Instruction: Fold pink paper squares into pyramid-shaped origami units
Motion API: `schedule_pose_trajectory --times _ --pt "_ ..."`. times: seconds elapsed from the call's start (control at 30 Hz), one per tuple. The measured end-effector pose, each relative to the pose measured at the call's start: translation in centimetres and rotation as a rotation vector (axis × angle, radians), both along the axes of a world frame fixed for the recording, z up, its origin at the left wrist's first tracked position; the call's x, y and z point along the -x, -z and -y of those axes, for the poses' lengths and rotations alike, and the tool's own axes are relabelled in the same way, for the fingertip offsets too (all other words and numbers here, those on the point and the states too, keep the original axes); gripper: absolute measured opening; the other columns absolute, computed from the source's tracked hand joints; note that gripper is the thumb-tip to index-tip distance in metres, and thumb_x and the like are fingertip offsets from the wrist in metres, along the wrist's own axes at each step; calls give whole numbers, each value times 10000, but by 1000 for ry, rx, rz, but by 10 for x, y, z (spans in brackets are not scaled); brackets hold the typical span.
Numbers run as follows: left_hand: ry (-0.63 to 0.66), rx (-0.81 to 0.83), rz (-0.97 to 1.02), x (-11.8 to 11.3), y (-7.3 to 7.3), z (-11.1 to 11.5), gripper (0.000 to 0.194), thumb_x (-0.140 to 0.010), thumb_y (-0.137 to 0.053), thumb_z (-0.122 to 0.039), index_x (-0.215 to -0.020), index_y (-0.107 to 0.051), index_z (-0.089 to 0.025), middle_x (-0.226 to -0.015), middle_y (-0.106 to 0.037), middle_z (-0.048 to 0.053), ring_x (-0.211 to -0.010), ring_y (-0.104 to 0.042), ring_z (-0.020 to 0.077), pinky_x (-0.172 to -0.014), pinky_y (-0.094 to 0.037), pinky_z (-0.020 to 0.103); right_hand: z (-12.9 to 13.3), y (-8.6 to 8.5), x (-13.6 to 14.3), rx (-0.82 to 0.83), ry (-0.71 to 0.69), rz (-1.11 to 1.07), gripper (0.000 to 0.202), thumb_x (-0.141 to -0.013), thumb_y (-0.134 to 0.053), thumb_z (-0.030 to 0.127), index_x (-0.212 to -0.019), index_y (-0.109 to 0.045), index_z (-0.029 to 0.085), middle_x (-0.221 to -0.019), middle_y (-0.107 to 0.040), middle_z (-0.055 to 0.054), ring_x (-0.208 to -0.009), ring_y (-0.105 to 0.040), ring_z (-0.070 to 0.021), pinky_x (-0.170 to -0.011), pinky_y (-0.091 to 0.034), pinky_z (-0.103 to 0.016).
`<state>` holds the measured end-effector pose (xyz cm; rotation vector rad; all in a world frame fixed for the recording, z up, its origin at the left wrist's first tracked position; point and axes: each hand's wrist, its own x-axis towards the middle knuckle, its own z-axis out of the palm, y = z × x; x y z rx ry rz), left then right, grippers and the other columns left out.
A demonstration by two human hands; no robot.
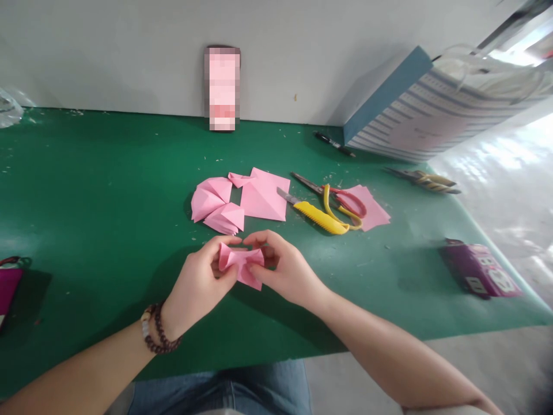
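A small folded piece of pink paper (244,266) is held up between both hands above the green table. My left hand (203,279), with beads at the wrist, grips its left side, thumb in front. On the right side, my right hand (287,268) pinches the paper with thumb and fingers. Just beyond the hands lie folded pink pieces (212,199) and a pink square sheet (265,199). The tip of a yellow-handled cutter (319,216) rests over the sheet's right edge. Red and yellow scissors (345,202) lie by more pink paper (375,210).
A phone (222,89) leans on the wall behind the green table (108,190). At the back right are a black pen (334,144), a striped bag (415,121) and pliers (425,180). A purple box (481,268) sits right; a magenta object (8,291) is far left.
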<state>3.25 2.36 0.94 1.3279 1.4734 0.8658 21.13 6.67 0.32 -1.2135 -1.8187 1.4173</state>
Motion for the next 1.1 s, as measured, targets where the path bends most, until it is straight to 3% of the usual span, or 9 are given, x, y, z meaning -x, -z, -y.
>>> schedule_pose_trajectory --times 0.1,0.3,0.57,0.7,0.97,1.1 --pt "10 1 -4 1 1 -1 356 -795 -627 -207 -1150 -606 -225 -1016 -740 14 -881 -728 175 -731 -597 237 1 1 1 38 -25 -16 348 -695 -559 97 -1021 -582 218 -847 -585 16 -670 -603 -118 -590 -512 -257" --pt "6 -20 37 0 2 -1 378 -815 -602 -218 -1191 -570 -203 -976 -715 23 -896 -725 183 -728 -594 239 -1 0 3 89 -49 -51 266 -715 -524 70 -933 -585 210 -857 -631 23 -693 -617 -110 -616 -512 -238" --pt "10 -44 -58 4 2 -1 400 -817 -562 -198 -1217 -570 -208 -789 -636 -18 -679 -662 129 -603 -548 208 -10 -10 -2 141 -4 -38 69 -784 -635 253 -819 -630 193 -753 -646 10 -645 -611 -119 -603 -508 -252" --pt "16 -46 -57 4 2 -1 392 -826 -541 -196 -1216 -576 -213 -846 -626 -6 -631 -624 104 -604 -548 207 -12 -10 -3 175 19 -22 114 -790 -669 306 -787 -656 193 -685 -668 8 -615 -635 -132 -588 -525 -258" --pt "56 118 45 5 0 -4 257 -848 -533 -218 -1105 -546 -198 -763 -606 -26 -536 -594 104 -516 -489 206 -11 -11 -6 76 1 69 96 -799 -687 295 -769 -688 205 -719 -701 -6 -637 -651 -150 -612 -554 -290" --pt "99 139 56 7 0 -6 151 -847 -542 -228 -995 -542 -193 -746 -579 -30 -535 -561 106 -494 -456 212 -11 -12 -5 -62 -32 81 150 -796 -704 284 -929 -700 216 -905 -701 -35 -741 -647 -153 -671 -554 -294"
